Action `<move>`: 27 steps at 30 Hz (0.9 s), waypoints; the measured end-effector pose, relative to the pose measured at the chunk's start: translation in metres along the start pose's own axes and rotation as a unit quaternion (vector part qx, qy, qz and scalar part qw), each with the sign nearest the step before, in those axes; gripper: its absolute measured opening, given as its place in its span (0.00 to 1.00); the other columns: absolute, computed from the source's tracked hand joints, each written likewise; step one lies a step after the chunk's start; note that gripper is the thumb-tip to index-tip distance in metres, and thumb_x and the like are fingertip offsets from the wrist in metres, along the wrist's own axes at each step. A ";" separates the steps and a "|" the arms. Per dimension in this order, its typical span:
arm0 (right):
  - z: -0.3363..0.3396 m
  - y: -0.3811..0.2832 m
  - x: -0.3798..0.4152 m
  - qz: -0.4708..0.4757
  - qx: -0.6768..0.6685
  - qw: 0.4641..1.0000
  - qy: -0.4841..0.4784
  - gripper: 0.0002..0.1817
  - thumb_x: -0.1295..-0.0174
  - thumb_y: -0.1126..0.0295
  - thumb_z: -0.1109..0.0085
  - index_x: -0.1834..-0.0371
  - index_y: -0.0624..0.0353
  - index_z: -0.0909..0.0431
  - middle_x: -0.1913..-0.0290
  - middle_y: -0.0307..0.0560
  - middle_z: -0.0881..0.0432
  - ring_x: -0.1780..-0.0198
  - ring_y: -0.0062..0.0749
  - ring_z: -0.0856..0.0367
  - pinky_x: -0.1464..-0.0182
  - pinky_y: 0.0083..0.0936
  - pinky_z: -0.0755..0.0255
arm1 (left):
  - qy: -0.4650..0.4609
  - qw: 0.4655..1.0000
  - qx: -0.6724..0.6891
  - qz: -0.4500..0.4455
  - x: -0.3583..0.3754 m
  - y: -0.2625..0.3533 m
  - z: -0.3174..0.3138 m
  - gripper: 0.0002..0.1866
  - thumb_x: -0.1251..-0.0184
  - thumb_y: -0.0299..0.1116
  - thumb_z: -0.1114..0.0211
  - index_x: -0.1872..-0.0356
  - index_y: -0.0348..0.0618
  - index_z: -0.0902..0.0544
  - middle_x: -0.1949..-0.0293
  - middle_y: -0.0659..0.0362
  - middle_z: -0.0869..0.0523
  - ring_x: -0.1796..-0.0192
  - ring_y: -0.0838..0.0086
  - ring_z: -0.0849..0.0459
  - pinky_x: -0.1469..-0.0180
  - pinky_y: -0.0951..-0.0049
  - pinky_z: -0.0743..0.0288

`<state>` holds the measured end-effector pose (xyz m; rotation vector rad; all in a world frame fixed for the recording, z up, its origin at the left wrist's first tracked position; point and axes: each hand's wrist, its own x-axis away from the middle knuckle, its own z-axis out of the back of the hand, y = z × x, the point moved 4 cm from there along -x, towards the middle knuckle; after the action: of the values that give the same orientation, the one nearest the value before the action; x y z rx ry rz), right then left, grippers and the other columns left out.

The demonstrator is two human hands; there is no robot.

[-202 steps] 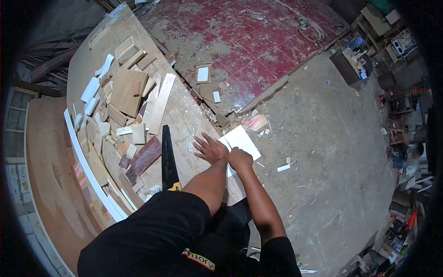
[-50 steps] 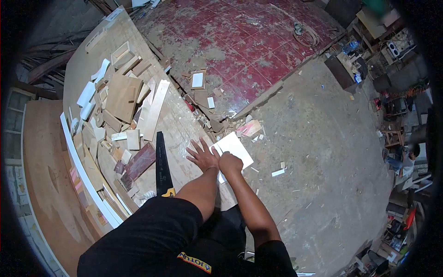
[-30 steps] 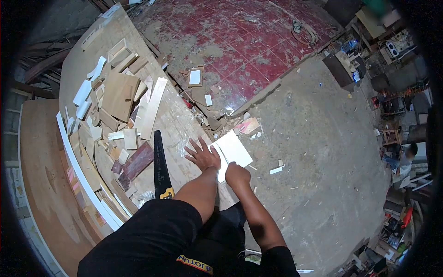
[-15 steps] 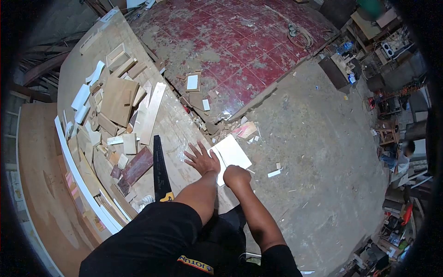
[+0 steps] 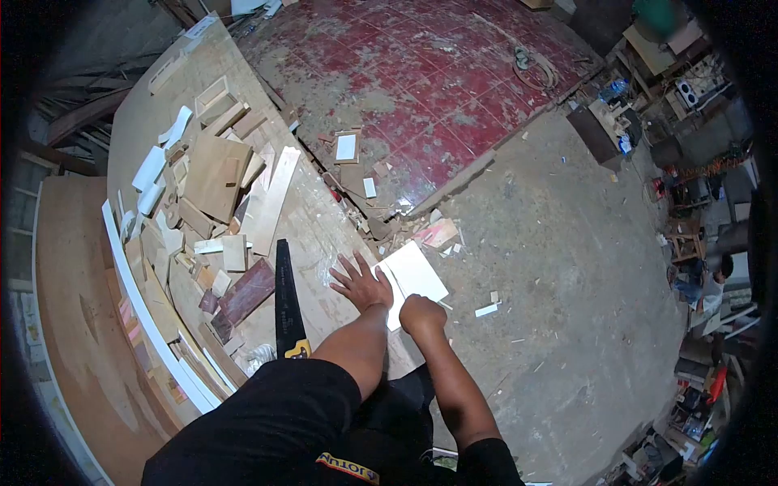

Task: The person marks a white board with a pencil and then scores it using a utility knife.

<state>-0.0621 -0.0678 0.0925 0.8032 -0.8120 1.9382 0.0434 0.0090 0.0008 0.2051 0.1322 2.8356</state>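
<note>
Two bare hands of mine meet over a white board (image 5: pixel 423 263) at the edge of the desk (image 5: pixel 320 219), its far part reaching out past that edge above the concrete floor (image 5: pixel 559 267). My left hand (image 5: pixel 367 288) lies flat with the fingers spread wide, its thumb side touching the board's left part. My right hand (image 5: pixel 423 314) is curled into a tight fist over the near part of the board; I cannot tell what, if anything, it grips. One thin dark line runs across the board towards that fist.

To the left of my left hand, a handsaw (image 5: pixel 288 300) lies on the desk, blade pointing away from me and yellow-and-black handle beside my black sleeve (image 5: pixel 267 405). Left of the saw rests a reddish-brown block (image 5: pixel 248 292). Beyond it, offcuts are heaped up: a brown panel (image 5: pixel 215 180), a long pale strip (image 5: pixel 274 202), and white curved pieces (image 5: pixel 177 128). A white scrap (image 5: pixel 487 309) lies on the concrete, well apart from the desk. Red tiles (image 5: pixel 470 105) stretch across the far side, and another person (image 5: pixel 713 285) is at the far right.
</note>
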 end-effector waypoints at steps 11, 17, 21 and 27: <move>-0.004 -0.009 -0.017 -0.004 -0.033 0.999 0.014 0.20 0.34 0.62 0.54 0.52 0.64 0.18 0.52 0.61 0.15 0.51 0.50 0.14 0.51 0.41 0.21 | -0.007 1.000 0.005 -0.001 0.000 -0.001 -0.005 0.39 0.32 0.50 0.51 0.22 0.54 0.52 0.21 0.44 0.59 0.24 0.31 0.66 0.28 0.30 0.73; -0.011 -0.023 -0.038 -0.010 -0.049 0.998 0.039 0.20 0.35 0.63 0.54 0.50 0.64 0.18 0.52 0.60 0.15 0.51 0.49 0.13 0.51 0.41 0.21 | -0.018 1.000 0.025 0.004 -0.002 -0.003 -0.010 0.40 0.33 0.50 0.51 0.22 0.53 0.51 0.21 0.45 0.59 0.24 0.32 0.66 0.28 0.31 0.74; -0.011 -0.016 -0.037 0.046 -0.016 0.998 0.051 0.20 0.35 0.63 0.54 0.50 0.64 0.18 0.52 0.60 0.15 0.51 0.50 0.13 0.52 0.40 0.20 | -0.003 1.000 0.015 0.003 0.000 -0.002 -0.007 0.40 0.34 0.49 0.50 0.22 0.53 0.51 0.21 0.45 0.59 0.24 0.32 0.65 0.28 0.31 0.74; -0.010 -0.003 -0.015 0.010 -0.008 1.000 0.020 0.20 0.34 0.61 0.55 0.52 0.65 0.20 0.53 0.62 0.15 0.52 0.51 0.13 0.52 0.42 0.20 | 0.010 1.000 0.008 -0.008 0.001 0.000 -0.005 0.40 0.34 0.49 0.50 0.22 0.51 0.50 0.22 0.43 0.58 0.24 0.31 0.65 0.28 0.29 0.73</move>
<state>-0.0559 -0.0659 0.0759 0.7462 -0.8130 1.9579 0.0415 0.0093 -0.0042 0.1778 0.1588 2.8231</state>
